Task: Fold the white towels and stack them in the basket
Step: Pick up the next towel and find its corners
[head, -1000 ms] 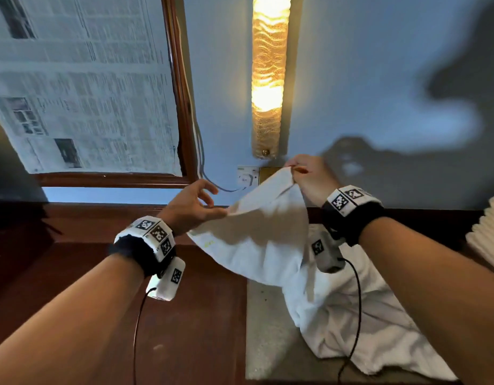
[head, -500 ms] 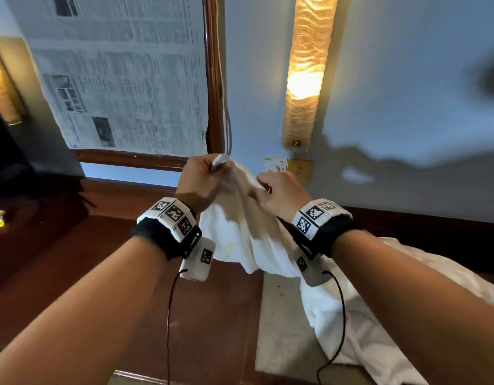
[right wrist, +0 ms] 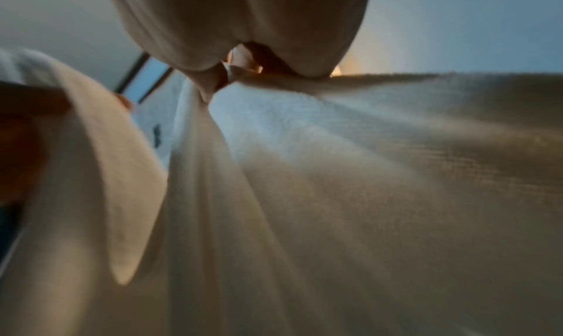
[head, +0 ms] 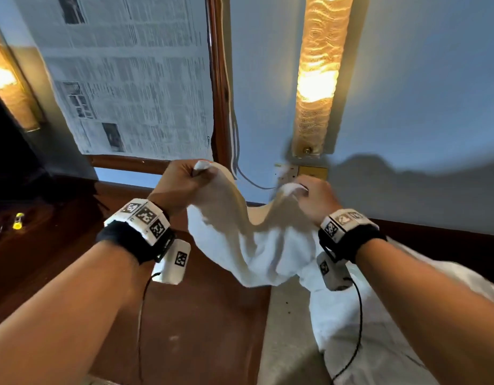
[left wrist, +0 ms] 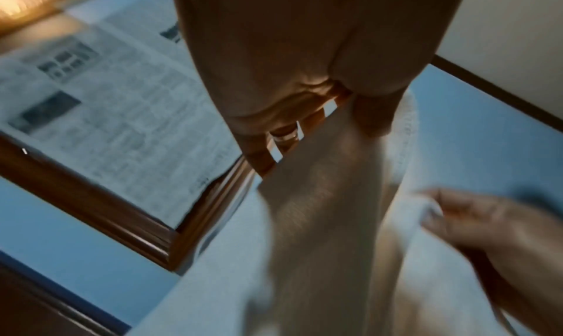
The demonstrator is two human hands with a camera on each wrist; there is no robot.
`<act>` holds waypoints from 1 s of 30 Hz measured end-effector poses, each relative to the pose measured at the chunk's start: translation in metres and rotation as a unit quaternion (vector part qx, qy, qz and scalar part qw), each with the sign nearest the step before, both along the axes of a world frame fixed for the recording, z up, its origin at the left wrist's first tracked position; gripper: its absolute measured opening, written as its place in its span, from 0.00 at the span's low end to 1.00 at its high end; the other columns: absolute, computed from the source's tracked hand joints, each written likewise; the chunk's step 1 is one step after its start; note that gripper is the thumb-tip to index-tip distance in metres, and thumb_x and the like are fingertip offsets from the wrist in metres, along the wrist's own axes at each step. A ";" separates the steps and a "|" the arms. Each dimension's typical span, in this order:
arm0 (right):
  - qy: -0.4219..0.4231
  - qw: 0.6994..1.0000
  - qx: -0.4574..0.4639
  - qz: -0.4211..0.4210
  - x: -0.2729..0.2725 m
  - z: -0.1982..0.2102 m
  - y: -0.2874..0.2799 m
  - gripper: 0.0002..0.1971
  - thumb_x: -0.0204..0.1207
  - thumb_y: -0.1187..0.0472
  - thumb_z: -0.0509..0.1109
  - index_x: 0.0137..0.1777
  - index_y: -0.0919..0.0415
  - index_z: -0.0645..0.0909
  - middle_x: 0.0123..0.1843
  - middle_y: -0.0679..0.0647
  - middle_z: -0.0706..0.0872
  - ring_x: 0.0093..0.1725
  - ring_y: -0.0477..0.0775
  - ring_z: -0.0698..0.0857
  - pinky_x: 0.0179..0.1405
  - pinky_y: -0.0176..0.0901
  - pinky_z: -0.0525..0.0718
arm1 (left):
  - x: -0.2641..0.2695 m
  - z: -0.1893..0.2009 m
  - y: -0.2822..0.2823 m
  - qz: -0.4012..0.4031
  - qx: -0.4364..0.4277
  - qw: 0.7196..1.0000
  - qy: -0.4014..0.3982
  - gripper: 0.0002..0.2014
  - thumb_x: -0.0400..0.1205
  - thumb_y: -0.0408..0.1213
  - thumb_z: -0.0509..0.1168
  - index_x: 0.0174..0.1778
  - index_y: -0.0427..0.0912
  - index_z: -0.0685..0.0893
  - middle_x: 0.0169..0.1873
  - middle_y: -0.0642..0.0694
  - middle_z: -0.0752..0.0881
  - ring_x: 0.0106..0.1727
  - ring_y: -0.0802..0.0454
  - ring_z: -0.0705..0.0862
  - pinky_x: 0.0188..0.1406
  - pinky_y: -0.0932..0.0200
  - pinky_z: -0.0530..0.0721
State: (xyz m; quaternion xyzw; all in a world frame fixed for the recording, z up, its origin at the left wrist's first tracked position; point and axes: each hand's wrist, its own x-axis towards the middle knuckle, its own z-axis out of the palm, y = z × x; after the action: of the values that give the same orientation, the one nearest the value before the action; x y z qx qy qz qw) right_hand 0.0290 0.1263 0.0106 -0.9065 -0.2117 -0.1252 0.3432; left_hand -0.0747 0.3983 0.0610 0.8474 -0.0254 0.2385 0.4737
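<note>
A white towel [head: 257, 245] hangs in the air between my two hands, sagging in the middle. My left hand [head: 184, 182] grips one top corner in a fist, a tip of cloth poking out above the knuckles. My right hand [head: 309, 194] pinches the other top corner, a little lower. In the left wrist view the towel [left wrist: 323, 221] runs down from my fingers [left wrist: 274, 143]; in the right wrist view the towel [right wrist: 335, 196] fills most of the picture under my pinching fingers [right wrist: 243, 64]. More white towel [head: 365, 329] lies crumpled on the surface at the right. No basket is in view.
A dark wooden surface [head: 198, 315] lies below, with a pale stone slab [head: 284, 343] on its right part. A wall lamp [head: 318, 79], a socket [head: 287, 170] and a framed pane covered with newspaper [head: 129, 79] are on the wall ahead. A small yellow object [head: 18, 220] sits far left.
My hands met at the towel's top, the left hand took hold of a corner, and they have now drawn apart, spreading the top edge. The view has swung left and up.
</note>
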 end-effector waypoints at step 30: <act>-0.166 0.961 0.104 -0.197 -0.124 0.005 0.043 0.10 0.76 0.70 0.69 0.52 0.63 0.90 0.51 0.60 0.90 0.52 0.61 0.88 0.54 0.38 0.78 | -0.015 0.008 0.042 -0.236 -0.121 0.964 0.004 0.23 0.83 0.59 0.62 0.33 0.43 0.77 0.25 0.47 0.75 0.31 0.50 0.72 0.36 0.52 0.70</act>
State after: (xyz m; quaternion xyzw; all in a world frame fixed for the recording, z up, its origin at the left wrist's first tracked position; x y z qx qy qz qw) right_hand -0.0954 0.1697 0.0154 -0.8562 -0.0688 -0.3599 0.3643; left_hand -0.0894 0.4402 0.0687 0.7549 -0.1935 0.1178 0.6155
